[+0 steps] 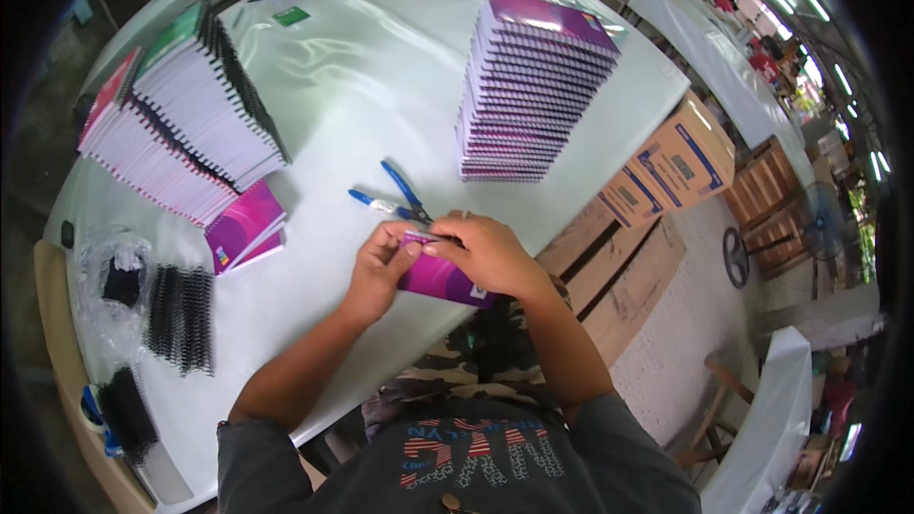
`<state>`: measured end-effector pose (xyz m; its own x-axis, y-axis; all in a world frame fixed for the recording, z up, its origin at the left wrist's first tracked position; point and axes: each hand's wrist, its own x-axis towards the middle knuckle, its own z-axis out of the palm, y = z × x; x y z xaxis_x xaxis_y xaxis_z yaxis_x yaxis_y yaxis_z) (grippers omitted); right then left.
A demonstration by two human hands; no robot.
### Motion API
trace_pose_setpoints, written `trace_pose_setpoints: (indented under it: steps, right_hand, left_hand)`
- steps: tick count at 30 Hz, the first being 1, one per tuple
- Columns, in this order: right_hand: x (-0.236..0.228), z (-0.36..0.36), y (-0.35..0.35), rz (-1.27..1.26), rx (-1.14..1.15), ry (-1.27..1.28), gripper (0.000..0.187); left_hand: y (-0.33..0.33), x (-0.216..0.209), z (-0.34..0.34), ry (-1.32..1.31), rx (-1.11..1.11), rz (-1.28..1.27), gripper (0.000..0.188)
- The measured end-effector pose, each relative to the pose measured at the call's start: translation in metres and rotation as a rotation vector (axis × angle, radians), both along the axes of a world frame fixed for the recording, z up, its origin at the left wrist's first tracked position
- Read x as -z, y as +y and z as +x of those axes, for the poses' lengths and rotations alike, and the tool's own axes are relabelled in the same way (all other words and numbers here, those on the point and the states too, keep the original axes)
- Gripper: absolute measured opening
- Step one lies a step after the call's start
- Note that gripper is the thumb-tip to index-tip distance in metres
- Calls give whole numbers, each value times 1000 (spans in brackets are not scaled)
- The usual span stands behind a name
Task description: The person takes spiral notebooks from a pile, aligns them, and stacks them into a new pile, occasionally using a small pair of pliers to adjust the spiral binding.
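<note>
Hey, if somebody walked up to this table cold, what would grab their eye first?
Probably the tall stack of purple spiral notebooks at the far right of the white table, and the leaning stacks of notebooks fanned out at far left. Then, at the near edge, the left hand and right hand both gripping one purple notebook, with blue-handled pliers just beyond them.

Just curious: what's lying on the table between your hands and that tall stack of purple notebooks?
Blue-handled pliers lie there, just beyond the hands; the head view shows it.
</note>
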<state>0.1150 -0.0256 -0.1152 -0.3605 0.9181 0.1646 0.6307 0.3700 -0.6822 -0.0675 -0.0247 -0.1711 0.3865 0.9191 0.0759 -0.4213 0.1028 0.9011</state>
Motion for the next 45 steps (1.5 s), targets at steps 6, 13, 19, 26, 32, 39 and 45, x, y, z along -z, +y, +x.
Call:
trace_pose_setpoints:
  steps: [6,13,19,26,32,39,45]
  right_hand:
    - [-17,-10,-2,-178,95,-16,25]
    - [8,-4,4,17,92,-3,28]
    - [16,-14,7,17,66,286,29]
    - [18,-6,4,14,168,55,26]
    - [25,-14,-7,50,156,267,34]
    - [32,-13,-30,117,223,231,34]
    - [96,-30,22,94,152,216,42]
  left_hand:
    - [2,0,-6,27,9,8,19]
    - [2,4,3,20,-21,-93,31]
    - [3,-3,-1,-12,-53,-46,33]
    - [4,-2,6,51,32,51,32]
    - [-4,-13,2,136,104,147,37]
    - [-27,-31,14,245,61,179,42]
    - [-38,-38,22,276,53,213,40]
